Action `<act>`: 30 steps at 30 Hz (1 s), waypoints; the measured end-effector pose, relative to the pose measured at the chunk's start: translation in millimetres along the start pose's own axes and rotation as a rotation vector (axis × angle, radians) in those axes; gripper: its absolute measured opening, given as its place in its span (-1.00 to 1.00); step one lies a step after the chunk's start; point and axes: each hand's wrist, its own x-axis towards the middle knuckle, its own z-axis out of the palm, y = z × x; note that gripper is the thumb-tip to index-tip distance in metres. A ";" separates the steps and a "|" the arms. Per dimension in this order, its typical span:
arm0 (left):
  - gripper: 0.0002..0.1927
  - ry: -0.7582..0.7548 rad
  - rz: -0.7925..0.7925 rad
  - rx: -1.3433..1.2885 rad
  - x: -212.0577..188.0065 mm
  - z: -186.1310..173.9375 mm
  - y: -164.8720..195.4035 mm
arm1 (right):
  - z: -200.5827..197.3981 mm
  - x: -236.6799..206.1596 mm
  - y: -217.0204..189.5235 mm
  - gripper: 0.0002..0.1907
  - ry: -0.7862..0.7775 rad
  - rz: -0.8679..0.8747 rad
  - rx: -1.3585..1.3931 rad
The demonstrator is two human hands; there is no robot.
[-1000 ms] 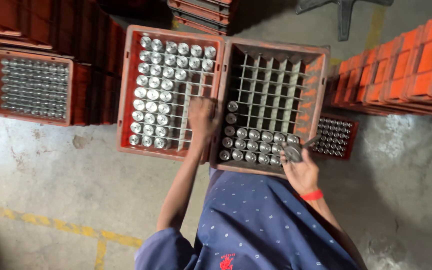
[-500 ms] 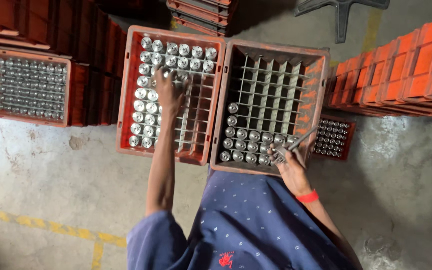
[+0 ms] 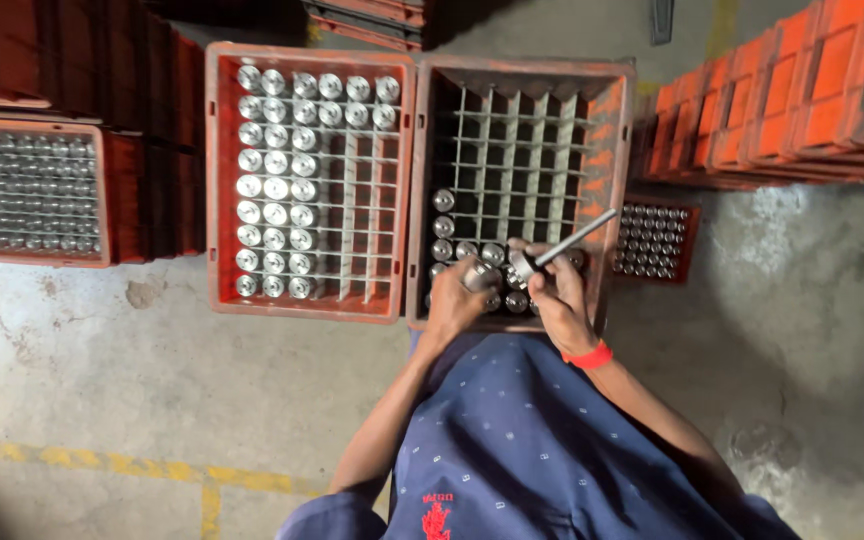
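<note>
Both hands are down at the lower middle of the frame, over the near edge of the right-hand crate (image 3: 520, 80). The left hand (image 3: 455, 297) has its fingers wrapped around a silver-topped cylinder (image 3: 479, 277), holding it just above the crate's front rows. The right hand (image 3: 559, 295), red band at the wrist, grips a slim metal rod (image 3: 574, 237) that angles up and to the right, its near end meeting another round silver piece (image 3: 521, 267) against the fingers.

How far along? By my reading, early days for this crate. Only the front couple of rows and a short column up its left side show silver tops; the grid cells behind, toward the top of the frame, sit dark and unfilled. The left-hand crate (image 3: 307, 60), just beside it, is the reverse: its left half is packed with silver tops, while its right columns stand open. So a good share of pieces seems yet to cross.

At the left edge, a full crate (image 3: 30, 190) waits on stacked ones; at the right, a small tray of pieces (image 3: 652, 238) lies on the concrete floor (image 3: 132, 400) below stacked orange crates (image 3: 802, 90).
</note>
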 end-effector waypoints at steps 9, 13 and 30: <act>-0.59 -0.335 -0.155 0.209 -19.1 11.7 24.4 | -9.1 -16.2 -15.1 -0.43 -0.156 0.008 -0.221; -0.58 -0.407 -0.136 0.176 -18.2 14.2 21.4 | -20.7 -21.1 -4.1 -0.43 -0.234 -0.020 -0.204; -0.33 -0.078 0.464 0.842 56.9 -26.5 -43.6 | -76.7 3.4 29.7 -0.68 0.197 -0.111 0.156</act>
